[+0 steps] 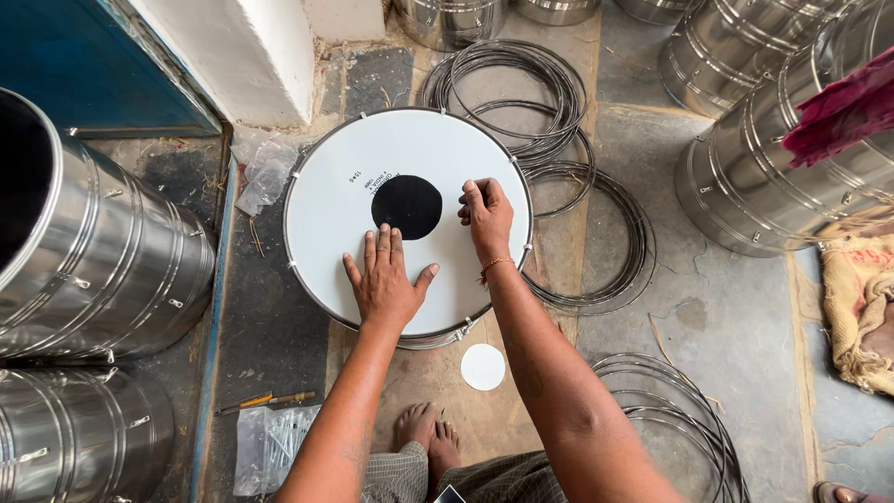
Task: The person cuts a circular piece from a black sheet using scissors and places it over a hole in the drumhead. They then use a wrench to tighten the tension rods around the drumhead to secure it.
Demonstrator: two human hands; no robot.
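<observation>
Drum (345, 200) sits upright on the floor (726, 307), white head facing up, right in front of the person's feet (426, 436). Left hand (385, 282) lies flat on the head, fingers spread, palm pressing down just below the black dot (407, 206) at center. Right hand (486, 214) is curled at the right edge of the dot, fingertips pressed together on the skin; can't tell if it pinches anything or just rubs the surface.

Progress, judged from the layout: dot looks already stuck on and centered. A small white disc (482, 366) lies on the floor just below the drum, maybe peeled backing, not sure. Head is seated in its metal rim, with lugs visible around the edge. Likely left: smoothing the dot's right edge. Tension bolts can't be judged from here.

Around: wire hoops (521, 88) piled behind the drum and to its right, another pile (670, 410) near the right arm. Steel shells (93, 251) lie on their sides at left, more shells (764, 149) at top right. A screwdriver (265, 401) and a plastic bag (270, 445) of small metal parts lie on the floor at lower left, well apart from both hands. Burlap sack (857, 298) at far right edge.
</observation>
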